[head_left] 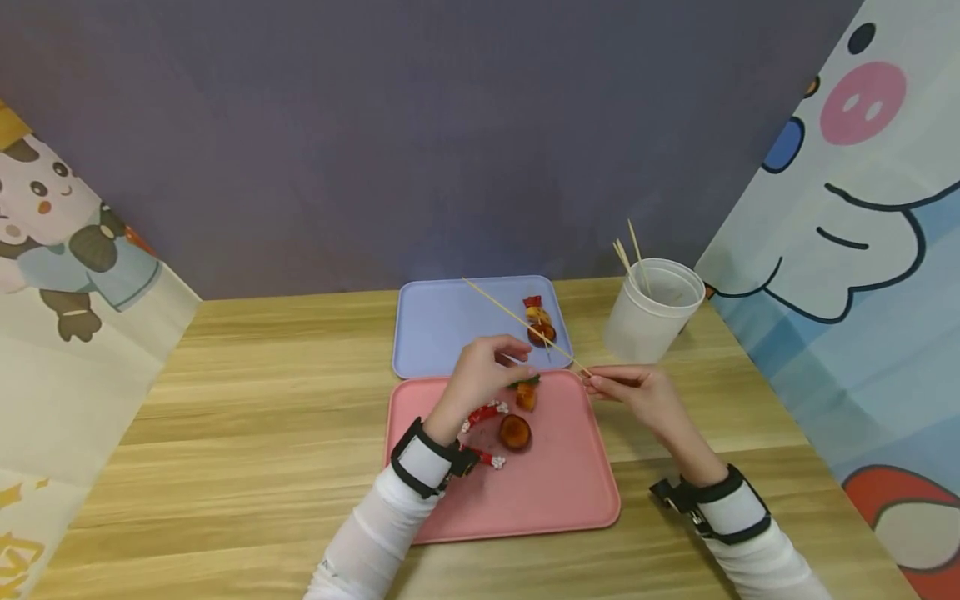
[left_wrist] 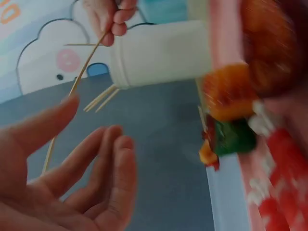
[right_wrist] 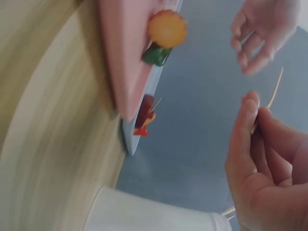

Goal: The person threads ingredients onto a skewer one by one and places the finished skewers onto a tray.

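Between thumb and fingertips my right hand (head_left: 637, 392) pinches one end of a thin wooden skewer (head_left: 517, 318), which slants up and left over the trays. My left hand (head_left: 483, 371) hovers above the pink tray (head_left: 540, 508), thumb and loosely bent fingers apart with nothing held. In the left wrist view the skewer (left_wrist: 86, 65) passes behind that thumb. On the pink tray lie a round brown-rimmed slice (head_left: 515, 433), an orange chunk (head_left: 527, 397), a green piece (left_wrist: 234, 136) and red pieces with white ends (head_left: 487, 412), partly covered by my left arm.
A blue tray (head_left: 450, 329) sits behind the pink one, bearing a skewer threaded with red, yellow and brown pieces (head_left: 540, 333). To the right stands a white tub (head_left: 645, 321) with several bare skewers (head_left: 624, 257). A grey wall (head_left: 465, 142) rises behind the table.
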Motion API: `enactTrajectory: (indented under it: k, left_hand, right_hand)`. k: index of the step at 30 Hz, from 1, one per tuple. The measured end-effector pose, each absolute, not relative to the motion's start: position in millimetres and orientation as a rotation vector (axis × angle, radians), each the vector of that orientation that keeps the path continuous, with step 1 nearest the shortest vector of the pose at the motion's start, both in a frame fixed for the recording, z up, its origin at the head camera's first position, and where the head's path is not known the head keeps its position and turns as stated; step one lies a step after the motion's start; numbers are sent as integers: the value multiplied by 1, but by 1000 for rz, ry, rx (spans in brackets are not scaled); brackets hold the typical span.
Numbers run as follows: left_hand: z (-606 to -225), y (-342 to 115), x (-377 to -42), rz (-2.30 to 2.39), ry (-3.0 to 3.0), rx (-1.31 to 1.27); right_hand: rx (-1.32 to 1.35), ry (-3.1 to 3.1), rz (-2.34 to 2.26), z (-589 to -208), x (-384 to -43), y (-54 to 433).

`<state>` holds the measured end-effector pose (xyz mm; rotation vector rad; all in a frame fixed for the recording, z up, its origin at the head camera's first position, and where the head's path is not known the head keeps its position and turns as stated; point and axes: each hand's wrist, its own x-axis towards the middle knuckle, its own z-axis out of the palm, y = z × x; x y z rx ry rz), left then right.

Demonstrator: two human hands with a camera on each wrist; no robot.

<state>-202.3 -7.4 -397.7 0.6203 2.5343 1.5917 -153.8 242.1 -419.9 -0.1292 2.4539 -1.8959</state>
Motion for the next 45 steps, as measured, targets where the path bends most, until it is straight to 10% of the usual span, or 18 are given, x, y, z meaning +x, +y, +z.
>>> enactTrajectory:
  k: [45]
  left_hand:
    - [-429,-15,-173,489,2670,1004]
  right_hand:
    - [90,2785,-1586,-442,-147,302]
